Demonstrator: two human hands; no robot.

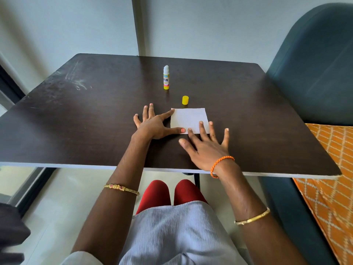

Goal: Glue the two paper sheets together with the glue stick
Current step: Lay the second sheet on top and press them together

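Both hands flat, fingers spread: left hand [152, 125] and right hand [206, 148] press paper sheets [189, 119]. Glue stick [166, 78] uncapped beyond them; gluing looks done, recapping with cap [185, 100] left.

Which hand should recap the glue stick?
Right, probably. The right hand touches the paper only along its near edge, with the cap just beyond. The left hand pins the paper's left edge; the glue stick stands uncapped farther back.

The person wears a braided orange thread bracelet [221, 165] on the right wrist, a thin gold bangle [252, 217] farther up that forearm, a gold bangle with pink stones [121, 188] on the left forearm, a pale ribbed tunic [172, 236] and red leggings [158, 194].
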